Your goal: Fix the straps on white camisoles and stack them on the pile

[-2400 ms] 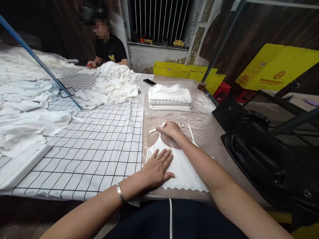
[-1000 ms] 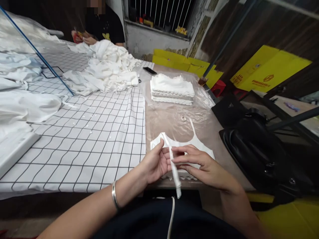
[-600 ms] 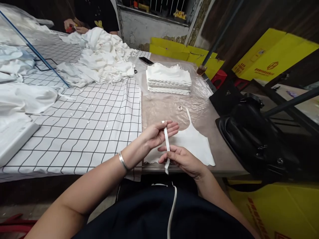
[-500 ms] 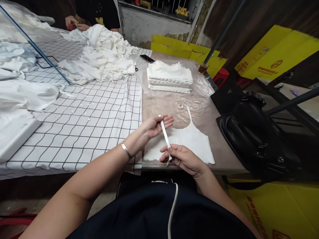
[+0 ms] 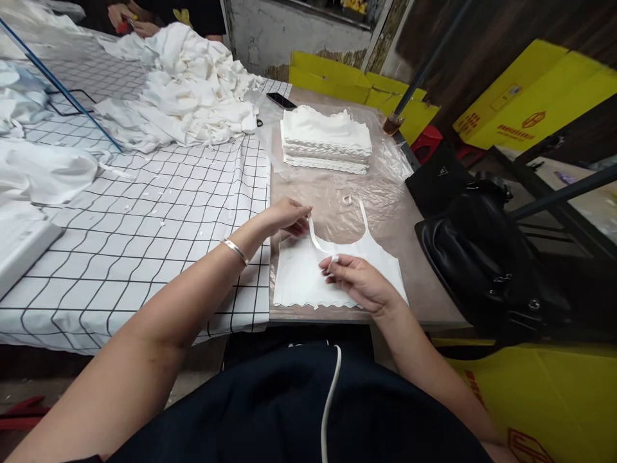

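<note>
A white camisole top [image 5: 308,273] with a scalloped hem lies flat on the plastic-covered table in front of me. One of its thin straps [image 5: 364,215] stretches away from me on the right. My left hand [image 5: 289,217] is closed at the top's left side, its fingertips pinching the upper end of the other strap [image 5: 312,231]. That strap curves down towards my right hand [image 5: 357,278], which hovers over the middle of the top. Its thumb and fingers are pinched together on a small white bit, seemingly the strap's other end.
A stack of folded white garments [image 5: 325,141] sits beyond the top, with a small strap loop [image 5: 348,200] nearer. White garments [image 5: 193,90] are heaped at left on a checked cloth [image 5: 193,218]. A black bag [image 5: 486,257] stands at right. Another person's hands [image 5: 130,20] work at the far left.
My hands have moved away from me and lowered the strap onto the top. The left hand has turned from palm up to palm down; the right has moved off the hem.
</note>
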Demonstrator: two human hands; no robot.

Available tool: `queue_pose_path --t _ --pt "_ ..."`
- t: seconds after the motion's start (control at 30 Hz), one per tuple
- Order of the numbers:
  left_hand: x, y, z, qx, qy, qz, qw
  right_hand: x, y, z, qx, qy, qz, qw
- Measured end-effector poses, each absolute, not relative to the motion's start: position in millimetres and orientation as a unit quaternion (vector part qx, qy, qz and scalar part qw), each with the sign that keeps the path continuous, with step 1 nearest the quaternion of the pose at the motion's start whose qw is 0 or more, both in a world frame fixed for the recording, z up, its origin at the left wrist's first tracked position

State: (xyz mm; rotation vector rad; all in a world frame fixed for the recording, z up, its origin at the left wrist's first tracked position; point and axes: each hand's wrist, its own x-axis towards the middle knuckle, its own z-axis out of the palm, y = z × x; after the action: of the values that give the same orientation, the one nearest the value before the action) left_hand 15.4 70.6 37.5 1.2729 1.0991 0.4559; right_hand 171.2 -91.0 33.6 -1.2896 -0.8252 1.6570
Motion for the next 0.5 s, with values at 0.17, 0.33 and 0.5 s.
queue_pose_path --t 0.17,0.33,0.5 --pt "3 47 39 0.789 0.489 0.147 0.342 206 -34 41 -0.561 -0.325 0.511 0.564" --pt "23 5 8 0.872 0.425 0.104 0.222 221 -2 43 -0.549 -0.31 0.469 0.618" --pt "30 4 0 0.864 0.424 0.079 0.259 214 -10 25 -0.584 -0.361 0.474 0.551"
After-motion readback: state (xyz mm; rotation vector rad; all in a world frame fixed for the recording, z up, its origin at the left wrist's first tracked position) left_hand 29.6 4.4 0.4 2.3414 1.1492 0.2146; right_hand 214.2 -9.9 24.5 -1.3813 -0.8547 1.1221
